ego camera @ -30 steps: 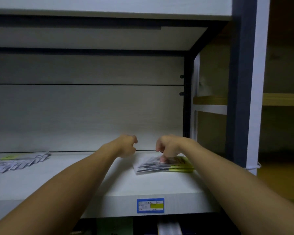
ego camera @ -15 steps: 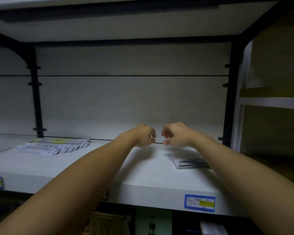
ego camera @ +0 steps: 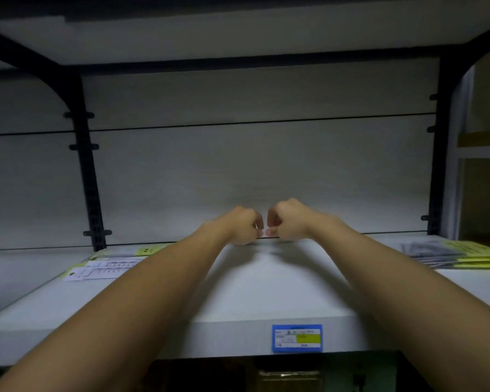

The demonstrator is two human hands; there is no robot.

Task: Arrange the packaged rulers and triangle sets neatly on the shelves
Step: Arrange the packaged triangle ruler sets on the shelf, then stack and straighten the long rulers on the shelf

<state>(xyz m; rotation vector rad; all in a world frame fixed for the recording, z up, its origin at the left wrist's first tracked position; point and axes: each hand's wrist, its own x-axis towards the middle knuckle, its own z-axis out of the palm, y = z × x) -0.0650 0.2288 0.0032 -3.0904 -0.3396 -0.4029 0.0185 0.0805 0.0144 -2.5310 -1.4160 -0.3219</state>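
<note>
Both my arms reach deep over the white shelf (ego camera: 266, 295). My left hand (ego camera: 245, 226) and my right hand (ego camera: 285, 222) are curled into loose fists side by side near the back panel, knuckles almost touching, and neither holds anything. A pile of packaged rulers (ego camera: 111, 264) with white and yellow cards lies flat at the shelf's left, partly behind my left forearm. A second stack of packaged sets (ego camera: 458, 254) with yellow header cards lies at the far right, apart from both hands.
A blue and yellow price tag (ego camera: 297, 338) is fixed to the shelf's front edge. Black brackets (ego camera: 89, 176) stand at both ends of the back panel, and another shelf board hangs close overhead. Dark goods show below the shelf.
My right hand let go of the right stack and came to the middle beside my left hand. The view has swung left, so that stack now sits at the far right.
</note>
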